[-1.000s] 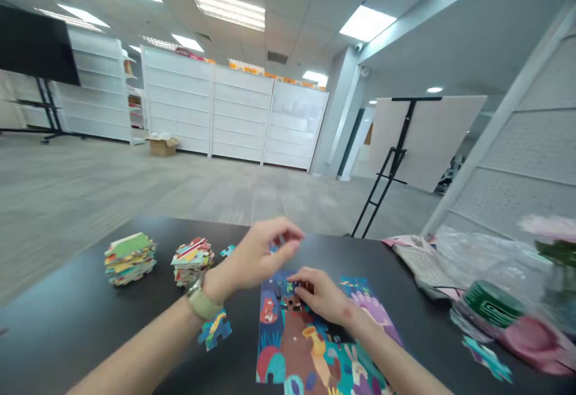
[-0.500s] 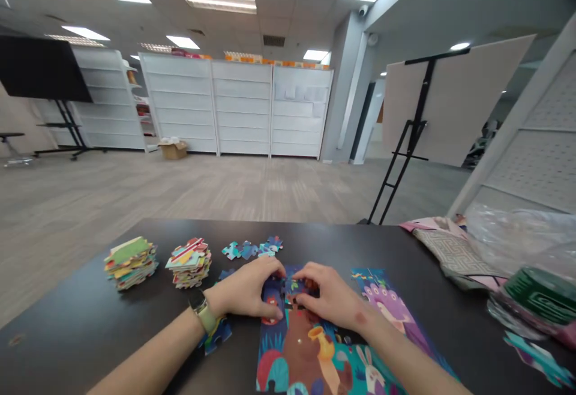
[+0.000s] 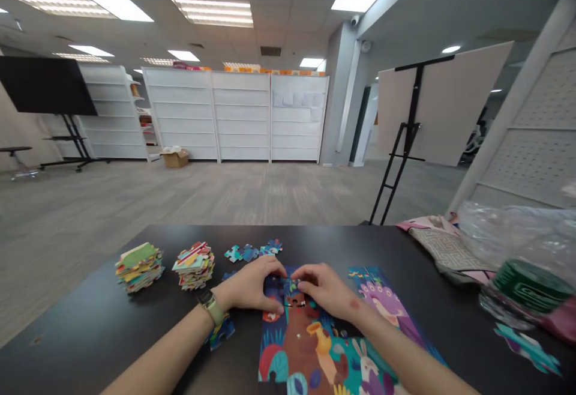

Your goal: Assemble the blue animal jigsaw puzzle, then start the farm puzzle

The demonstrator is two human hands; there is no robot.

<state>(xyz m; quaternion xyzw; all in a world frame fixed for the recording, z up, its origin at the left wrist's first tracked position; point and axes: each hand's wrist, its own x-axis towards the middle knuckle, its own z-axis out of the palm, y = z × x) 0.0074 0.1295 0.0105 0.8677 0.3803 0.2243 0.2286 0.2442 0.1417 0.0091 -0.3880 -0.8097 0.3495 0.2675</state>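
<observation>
A partly joined jigsaw puzzle [image 3: 292, 347] with a brown animal and a white rabbit lies in front of me on the dark table. My left hand [image 3: 252, 287], a watch on its wrist, rests at the puzzle's upper left edge, thumb and fingers apart. My right hand [image 3: 326, 290] pinches a dark blue jigsaw piece [image 3: 293, 287] between thumb and fingertips. That piece sits against the top of the brown area, a thin gap showing below it. Loose joined pieces [image 3: 221, 332] lie partly hidden under my left wrist.
Two stacks of jigsaw pieces, one green-topped [image 3: 139, 268] and one red-topped [image 3: 194, 266], stand on the left. Several blue pieces [image 3: 249, 252] lie beyond my hands. A purple puzzle section [image 3: 382, 299] is at right, with plastic packaging [image 3: 522, 233] and teal pieces [image 3: 526, 347] farther right.
My right fingers have shifted, and the blue piece now shows flatter and closer to the brown part. The left hand stays at the puzzle's edge. My view has tilted slightly up.
</observation>
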